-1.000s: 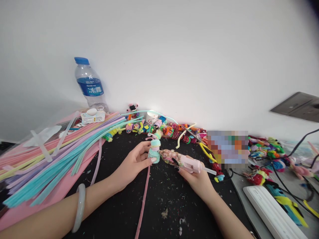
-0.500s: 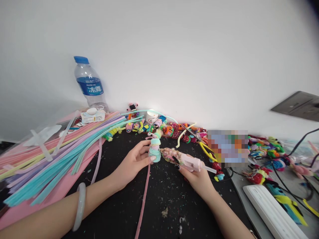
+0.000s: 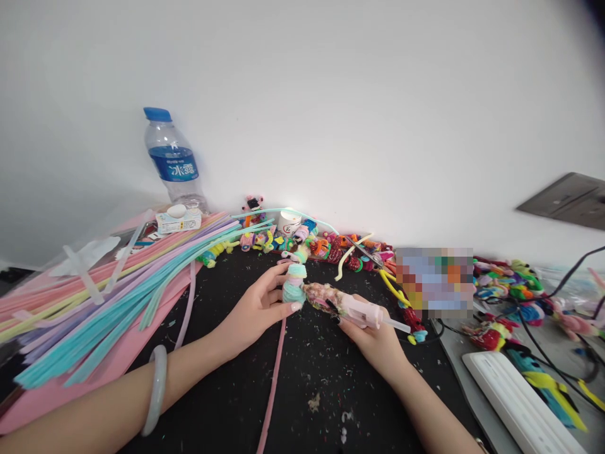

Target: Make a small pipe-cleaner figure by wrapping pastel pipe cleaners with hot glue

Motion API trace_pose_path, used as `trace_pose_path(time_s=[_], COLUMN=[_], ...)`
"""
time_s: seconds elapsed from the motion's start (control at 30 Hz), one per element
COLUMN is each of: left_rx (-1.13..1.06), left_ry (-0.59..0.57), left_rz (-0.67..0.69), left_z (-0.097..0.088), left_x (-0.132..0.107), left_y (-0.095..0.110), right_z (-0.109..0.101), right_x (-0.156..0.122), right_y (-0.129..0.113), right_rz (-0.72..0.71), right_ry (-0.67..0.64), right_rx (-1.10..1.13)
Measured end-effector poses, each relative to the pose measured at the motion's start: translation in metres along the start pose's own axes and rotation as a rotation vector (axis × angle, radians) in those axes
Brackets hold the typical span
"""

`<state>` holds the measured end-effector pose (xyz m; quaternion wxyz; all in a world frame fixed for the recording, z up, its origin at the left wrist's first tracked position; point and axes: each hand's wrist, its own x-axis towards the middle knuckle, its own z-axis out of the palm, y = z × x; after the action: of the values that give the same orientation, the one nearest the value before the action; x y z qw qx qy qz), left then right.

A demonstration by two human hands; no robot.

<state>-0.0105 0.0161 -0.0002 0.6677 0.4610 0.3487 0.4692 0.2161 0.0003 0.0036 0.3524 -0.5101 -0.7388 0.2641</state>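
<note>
My left hand (image 3: 267,301) is closed around the lower part of a small pipe-cleaner figure (image 3: 295,289), wound in turquoise, pink and pale yellow and held upright. In my right hand (image 3: 373,340) is a pale pink hot glue gun (image 3: 362,310) with a clear glue stick (image 3: 396,325) poking out of its back. Its front is crusted with fuzz and glue, and the tip meets or nearly meets the figure's right side. A dusty pink pipe cleaner (image 3: 273,384) runs from below the figure toward the front edge.
Bundled pastel pipe cleaners (image 3: 108,315) lie at left, near a water bottle (image 3: 172,157) and a tissue pack (image 3: 178,219). Along the wall sit several pipe-cleaner figures and a paper cup (image 3: 289,222). Scissors (image 3: 363,251), black cables (image 3: 567,321) and a white power strip (image 3: 515,403) are at right.
The glue gun's tip is now closer to the lower turquoise part of the figure. My left thumb sits slightly lower and further right. The view has shifted slightly.
</note>
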Motion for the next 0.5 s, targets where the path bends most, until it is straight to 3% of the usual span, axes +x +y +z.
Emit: trace_pose_path(time_s=[0.5], left_rx=[0.097], left_ry=[0.009], left_rz=[0.006], left_z=[-0.0016], left_x=[-0.0017], left_y=[0.0019], right_z=[0.0012], right_x=[-0.0019], right_y=[0.0016], right_rz=[-0.024], right_ry=[0.016], right_rx=[-0.074])
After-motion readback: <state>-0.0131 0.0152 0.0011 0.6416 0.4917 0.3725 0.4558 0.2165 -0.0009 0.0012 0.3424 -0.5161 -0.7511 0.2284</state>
